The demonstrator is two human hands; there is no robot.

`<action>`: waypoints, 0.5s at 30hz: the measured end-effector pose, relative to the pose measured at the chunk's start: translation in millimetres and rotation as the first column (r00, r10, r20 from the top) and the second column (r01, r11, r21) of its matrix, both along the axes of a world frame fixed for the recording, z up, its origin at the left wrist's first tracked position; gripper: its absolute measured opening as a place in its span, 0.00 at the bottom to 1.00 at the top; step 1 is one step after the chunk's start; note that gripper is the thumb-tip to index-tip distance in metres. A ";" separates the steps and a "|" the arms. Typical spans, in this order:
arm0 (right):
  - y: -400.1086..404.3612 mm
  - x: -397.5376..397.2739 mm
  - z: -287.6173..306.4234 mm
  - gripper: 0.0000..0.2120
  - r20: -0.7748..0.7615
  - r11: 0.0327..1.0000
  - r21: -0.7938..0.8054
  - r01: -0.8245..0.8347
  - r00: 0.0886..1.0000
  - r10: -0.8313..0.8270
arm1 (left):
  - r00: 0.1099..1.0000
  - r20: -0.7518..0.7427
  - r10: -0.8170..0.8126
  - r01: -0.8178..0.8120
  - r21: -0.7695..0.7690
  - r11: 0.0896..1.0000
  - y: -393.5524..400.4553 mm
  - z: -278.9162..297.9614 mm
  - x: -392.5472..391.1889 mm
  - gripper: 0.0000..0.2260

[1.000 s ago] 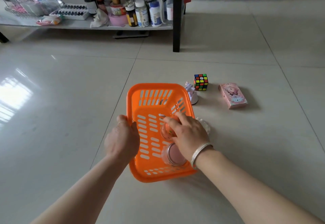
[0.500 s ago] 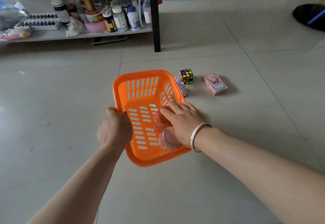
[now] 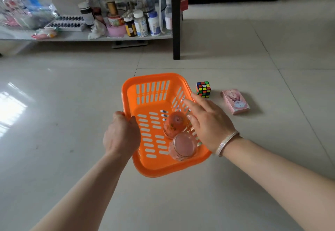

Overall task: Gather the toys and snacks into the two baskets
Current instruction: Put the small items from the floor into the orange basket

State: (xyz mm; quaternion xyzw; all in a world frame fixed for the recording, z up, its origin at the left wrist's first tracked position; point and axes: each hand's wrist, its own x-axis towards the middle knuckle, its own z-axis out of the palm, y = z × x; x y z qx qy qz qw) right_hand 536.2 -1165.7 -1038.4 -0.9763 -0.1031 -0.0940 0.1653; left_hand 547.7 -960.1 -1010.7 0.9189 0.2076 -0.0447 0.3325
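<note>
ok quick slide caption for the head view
Left hand grips orange basket holding two cups; open right hand above it, cube beyond.

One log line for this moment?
left hand: grips orange basket rim | right hand: open over basket | two cups inside

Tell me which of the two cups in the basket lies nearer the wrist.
The pale pink cup, by the orange basket's near wall; the orange cup lies farther in.
</note>
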 end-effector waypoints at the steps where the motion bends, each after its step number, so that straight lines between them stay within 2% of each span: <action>1: -9.0 4.7 -6.8 0.20 0.054 0.999 0.051 0.016 0.998 -0.019 | 1.000 -0.002 0.007 -0.007 0.008 1.000 -4.5 -1.0 1.5 0.15; 3: -32.8 17.2 -22.2 0.21 0.099 0.989 0.139 0.054 0.993 -0.069 | 1.000 -0.004 0.030 -0.030 0.028 0.999 -14.7 -6.1 4.9 0.14; 6: -77.9 46.4 -51.5 0.20 0.076 0.967 0.200 0.155 0.982 -0.173 | 0.998 0.003 0.062 -0.062 0.026 0.998 -31.4 -14.3 11.4 0.11; 9: -124.5 76.1 -93.6 0.20 -0.024 0.951 0.091 0.294 0.956 -0.293 | 0.994 -0.001 0.106 -0.106 -0.020 0.994 -43.3 -20.6 17.3 0.09; 15: -176.5 113.0 -155.5 0.25 -0.194 0.909 -0.072 0.412 0.888 -0.417 | 0.985 -0.001 0.171 -0.170 -0.083 0.982 -65.0 -30.9 29.0 0.07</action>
